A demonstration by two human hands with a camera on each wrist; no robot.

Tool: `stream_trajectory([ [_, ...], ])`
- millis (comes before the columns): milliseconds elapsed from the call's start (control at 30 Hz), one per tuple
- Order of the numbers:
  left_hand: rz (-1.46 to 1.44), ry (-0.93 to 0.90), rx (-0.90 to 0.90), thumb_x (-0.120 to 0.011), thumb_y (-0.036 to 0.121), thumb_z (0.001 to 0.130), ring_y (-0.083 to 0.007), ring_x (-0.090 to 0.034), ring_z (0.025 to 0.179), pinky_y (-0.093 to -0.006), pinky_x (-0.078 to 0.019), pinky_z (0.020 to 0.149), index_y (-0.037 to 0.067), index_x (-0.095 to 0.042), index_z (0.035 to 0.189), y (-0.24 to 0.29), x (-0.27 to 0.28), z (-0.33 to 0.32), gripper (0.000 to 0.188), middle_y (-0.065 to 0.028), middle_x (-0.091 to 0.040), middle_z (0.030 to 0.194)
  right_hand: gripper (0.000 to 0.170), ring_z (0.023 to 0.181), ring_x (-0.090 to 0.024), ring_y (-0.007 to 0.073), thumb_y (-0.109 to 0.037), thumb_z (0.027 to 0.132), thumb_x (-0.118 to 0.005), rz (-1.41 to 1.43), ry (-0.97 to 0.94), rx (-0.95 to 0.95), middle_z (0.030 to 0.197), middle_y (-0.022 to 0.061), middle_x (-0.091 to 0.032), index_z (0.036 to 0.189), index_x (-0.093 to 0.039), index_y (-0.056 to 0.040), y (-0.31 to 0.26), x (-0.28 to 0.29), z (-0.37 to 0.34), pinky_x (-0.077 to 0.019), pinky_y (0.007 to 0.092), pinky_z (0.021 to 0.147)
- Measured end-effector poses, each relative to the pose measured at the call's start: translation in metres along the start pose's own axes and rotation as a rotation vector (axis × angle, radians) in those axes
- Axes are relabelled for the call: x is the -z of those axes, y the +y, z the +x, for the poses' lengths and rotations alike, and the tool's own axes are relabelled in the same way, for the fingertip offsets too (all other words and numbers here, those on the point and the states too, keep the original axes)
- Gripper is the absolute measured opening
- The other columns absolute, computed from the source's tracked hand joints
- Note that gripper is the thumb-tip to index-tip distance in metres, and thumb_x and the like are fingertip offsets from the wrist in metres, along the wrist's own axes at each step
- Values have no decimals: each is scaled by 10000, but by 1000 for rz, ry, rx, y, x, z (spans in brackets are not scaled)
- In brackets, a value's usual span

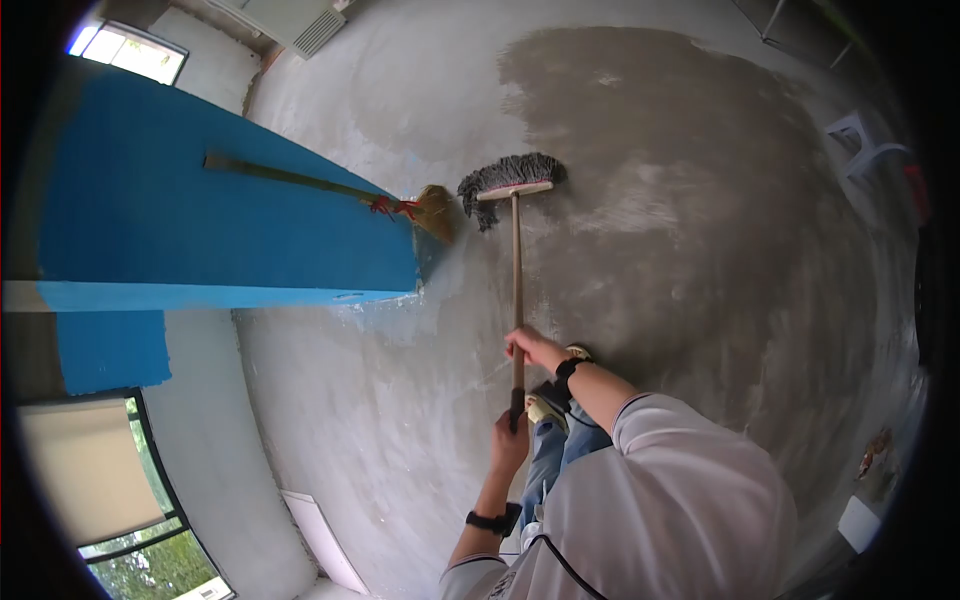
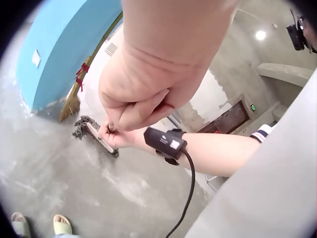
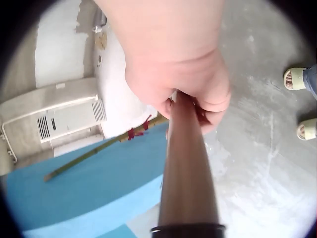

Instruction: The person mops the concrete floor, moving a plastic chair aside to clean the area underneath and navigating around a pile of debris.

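Note:
A mop (image 1: 512,172) with grey strands and a wooden handle lies head-down on the concrete floor, its head at the border of a dark wet patch. My left hand (image 1: 510,445) grips the black end of the handle. Farther along the shaft, my right hand (image 1: 535,345) curls round the wood. In the right wrist view the handle (image 3: 185,168) runs out of the right hand (image 3: 183,87) toward its black grip. The left wrist view has the left hand (image 2: 143,94) close up with fingers curled, the shaft hidden behind it.
A straw broom (image 1: 432,212) with red ties leans against a blue pillar (image 1: 230,220) on the left. The wet patch (image 1: 690,200) covers much of the floor to the right. A white stool (image 1: 858,142) stands at the far right, and a pale board (image 1: 325,540) leans by the left wall.

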State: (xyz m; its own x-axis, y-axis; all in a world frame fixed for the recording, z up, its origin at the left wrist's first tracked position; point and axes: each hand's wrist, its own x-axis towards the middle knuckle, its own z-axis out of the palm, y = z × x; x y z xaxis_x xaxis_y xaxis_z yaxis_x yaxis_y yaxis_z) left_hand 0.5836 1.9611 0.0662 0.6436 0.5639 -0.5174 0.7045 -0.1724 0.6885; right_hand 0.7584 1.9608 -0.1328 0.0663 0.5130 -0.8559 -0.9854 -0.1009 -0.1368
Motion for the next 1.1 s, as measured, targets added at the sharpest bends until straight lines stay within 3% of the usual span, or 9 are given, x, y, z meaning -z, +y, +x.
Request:
stream_trajectory([
  [67, 28, -77, 73, -587, 218, 877, -227, -500, 525, -372, -401, 513, -30, -595, 860, -6, 42, -41, 248, -159, -531, 599, 230, 635, -583, 228, -111, 832, -591, 16, 12, 74, 761, 113, -520, 971, -435, -14, 55, -19, -11, -546, 355, 527],
  [100, 39, -63, 39, -598, 222, 877, -162, -457, 516, -349, -385, 496, -21, -594, 832, -30, 59, -60, 247, -109, -504, 565, 236, 619, -583, 231, -112, 831, -592, 16, -33, 74, 763, 121, -527, 970, -437, -3, 77, -31, -28, -548, 350, 528],
  [200, 96, -136, 71, -596, 235, 884, -128, -451, 497, -322, -380, 479, -6, -603, 818, -48, 121, -117, 250, -72, -501, 545, 158, 669, -611, 271, 6, 770, -592, 209, -94, -125, 742, 131, -543, 871, -471, 11, 142, -58, -61, -575, 383, 630],
  [333, 167, -210, 104, -603, 252, 883, -136, -488, 509, -334, -399, 490, 21, -615, 824, -80, 151, -182, 239, -81, -526, 557, 104, 876, -622, 352, 7, 840, -550, 207, -174, -391, 852, 184, -544, 876, -454, 28, 223, -46, -81, -561, 421, 787],
  [433, 325, -185, -35, -628, 249, 858, -383, -594, 616, -401, -448, 542, 30, -617, 863, -111, 152, -202, 219, -199, -582, 642, 112, 900, -617, 346, -14, 899, -491, 53, -203, -549, 914, 186, -563, 975, -456, 60, 250, -37, -82, -540, 404, 837],
  [567, 329, -179, -97, -661, 263, 835, -447, -589, 665, -476, -463, 529, 56, -601, 919, -135, 169, -194, 232, -217, -597, 671, 123, 877, -606, 336, -52, 927, -483, 192, -144, -426, 922, 179, -541, 987, -450, 50, 274, -46, -66, -542, 419, 808],
  [800, 544, -242, -96, -637, 263, 845, -427, -600, 622, -484, -470, 510, 32, -590, 1029, -138, 162, -140, 299, -226, -598, 643, 147, 768, -624, 342, -39, 903, -522, 352, -147, -170, 860, 161, -536, 987, -430, 41, 245, -39, -61, -568, 475, 700],
  [967, 587, -279, -91, -657, 207, 836, -420, -592, 615, -442, -463, 502, 11, -604, 1041, -91, 171, -80, 288, -233, -586, 646, 112, 705, -607, 300, -43, 898, -530, 511, -126, -40, 808, 119, -502, 939, -426, -49, 201, -61, -44, -566, 465, 654],
  [1100, 541, -314, -82, -655, 191, 844, -398, -565, 571, -390, -457, 498, 17, -617, 1016, -56, 143, -29, 248, -207, -579, 637, 136, 695, -630, 305, -37, 891, -553, 463, -45, 43, 824, 136, -530, 931, -425, -16, 139, -41, -37, -571, 466, 647],
])
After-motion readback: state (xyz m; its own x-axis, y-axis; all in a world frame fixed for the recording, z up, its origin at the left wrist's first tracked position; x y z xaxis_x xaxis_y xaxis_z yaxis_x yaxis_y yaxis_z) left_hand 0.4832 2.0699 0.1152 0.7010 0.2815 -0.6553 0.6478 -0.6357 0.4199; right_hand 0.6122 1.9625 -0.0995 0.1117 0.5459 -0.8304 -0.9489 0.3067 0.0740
